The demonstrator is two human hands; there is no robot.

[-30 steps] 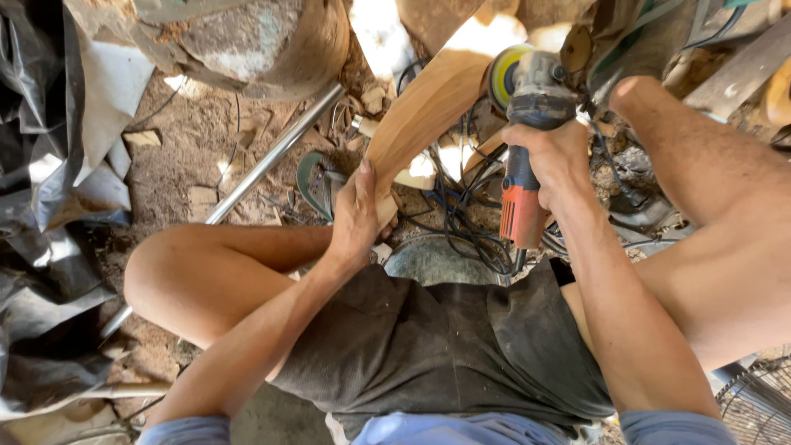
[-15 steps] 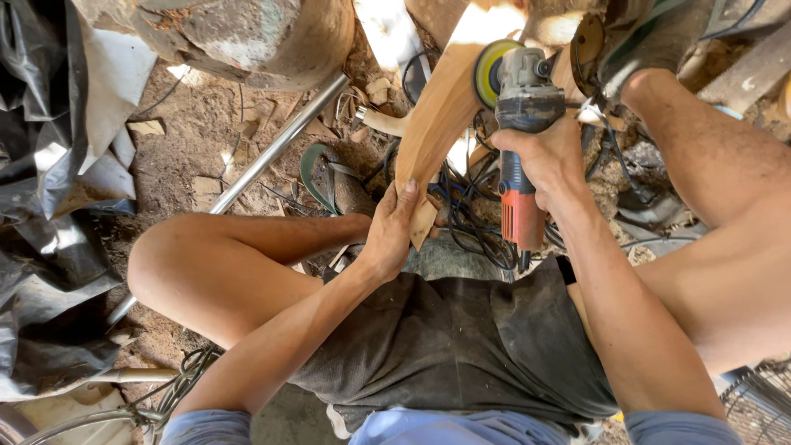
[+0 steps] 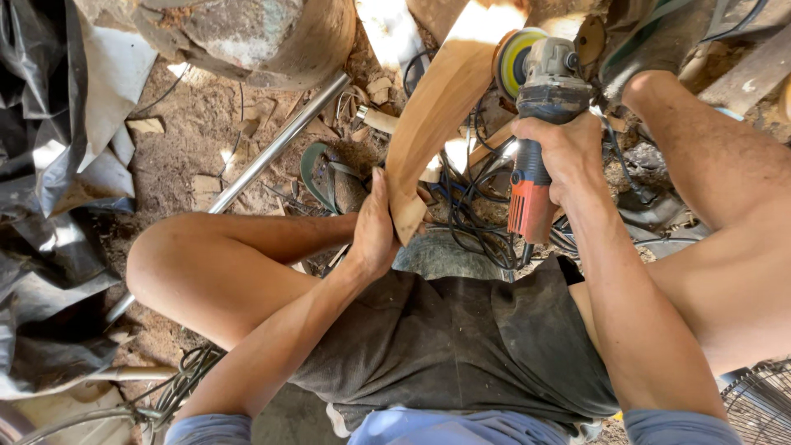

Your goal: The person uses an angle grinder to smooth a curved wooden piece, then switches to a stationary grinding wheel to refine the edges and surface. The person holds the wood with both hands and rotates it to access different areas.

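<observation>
Two hands: left hand (image 3: 375,227) grips one curved plank (image 3: 437,107), right hand (image 3: 560,148) one grinder (image 3: 540,91).

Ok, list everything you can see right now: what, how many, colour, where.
wood piece: 1, tan, curved, centre top, lower end in left hand
grinder: 1, grey body, orange grip, yellow-green disc against the wood, in right hand
metal pipe: 1, silver, slanting across the dirt at left
sandal: 1, green-grey, on the ground beside the pipe
cables: a tangle, black, under the wood
plastic sheet: black, crumpled, left edge
log: 1, brown-grey, top left
wire grille: 1, dark, bottom right corner
shorts: dark grey, centre bottom
left hand: grips the wood's lower end
right hand: closed around the grinder
</observation>
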